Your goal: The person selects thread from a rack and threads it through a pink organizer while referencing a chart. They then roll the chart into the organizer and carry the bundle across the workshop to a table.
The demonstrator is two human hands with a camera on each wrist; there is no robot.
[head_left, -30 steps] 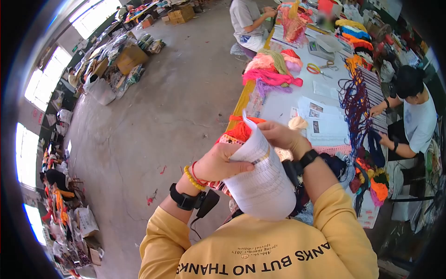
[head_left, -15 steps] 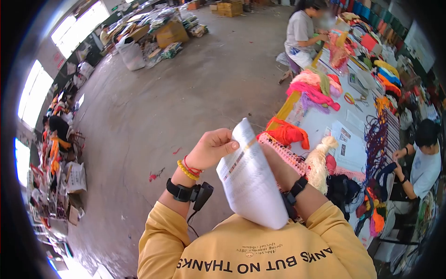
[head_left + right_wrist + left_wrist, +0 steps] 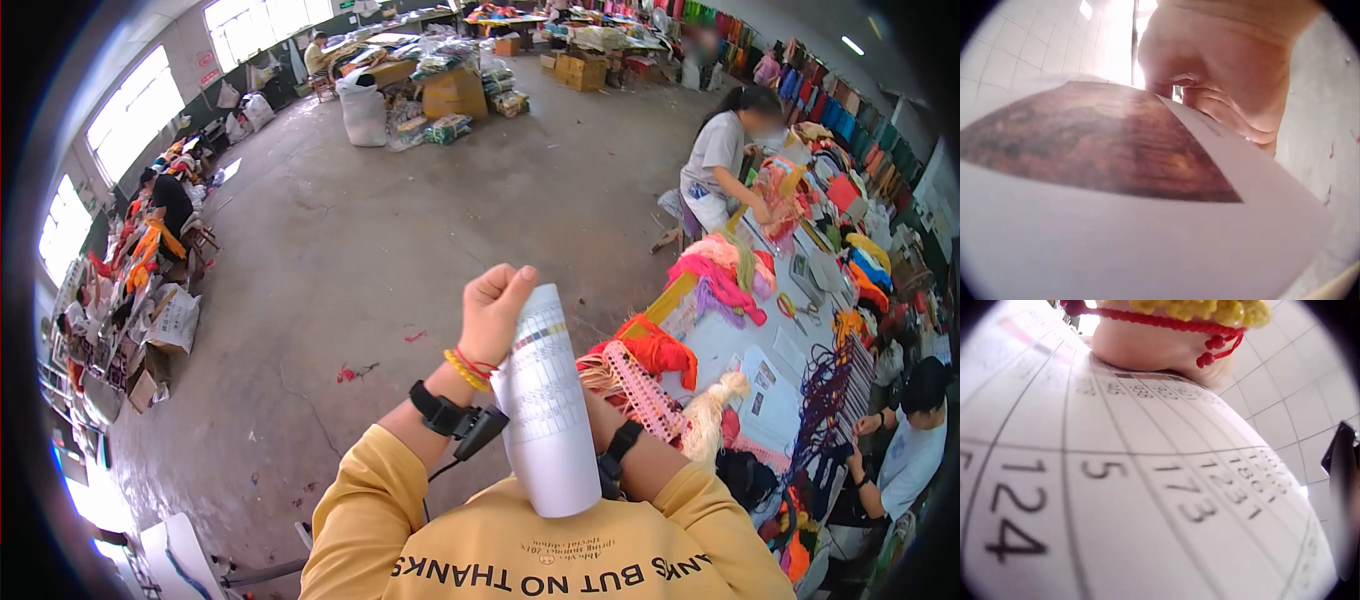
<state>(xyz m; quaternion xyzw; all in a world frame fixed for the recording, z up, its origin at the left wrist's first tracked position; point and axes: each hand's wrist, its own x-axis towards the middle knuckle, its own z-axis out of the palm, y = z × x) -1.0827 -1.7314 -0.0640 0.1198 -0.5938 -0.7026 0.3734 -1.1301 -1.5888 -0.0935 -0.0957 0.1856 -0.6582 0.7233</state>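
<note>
Printed paper sheets [image 3: 550,440], bent into a curved, upright bundle, stand before my chest. My left hand [image 3: 495,315], with a red cord and yellow beads at its wrist, grips their upper left edge with fingers curled and thumb on top. Rows of numbers on the paper [image 3: 1129,506] fill the left wrist view. Most of my right hand is behind the sheets in the head view. In the right wrist view my right hand [image 3: 1222,69] pinches the paper's edge beside a printed brown picture [image 3: 1104,144].
At my right, a table [image 3: 715,335] bears orange yarn [image 3: 655,350], a pink crocheted strip [image 3: 645,390], cream yarn [image 3: 715,415] and scissors [image 3: 790,310]. One person [image 3: 715,165] works at its far end, another [image 3: 915,440] across it. Boxes and bags [image 3: 455,95] stand beyond the concrete floor.
The head view has swung left and up, so the table now appears farther right. The sheets have turned more upright and narrower between my hands, which have moved away from the table.
</note>
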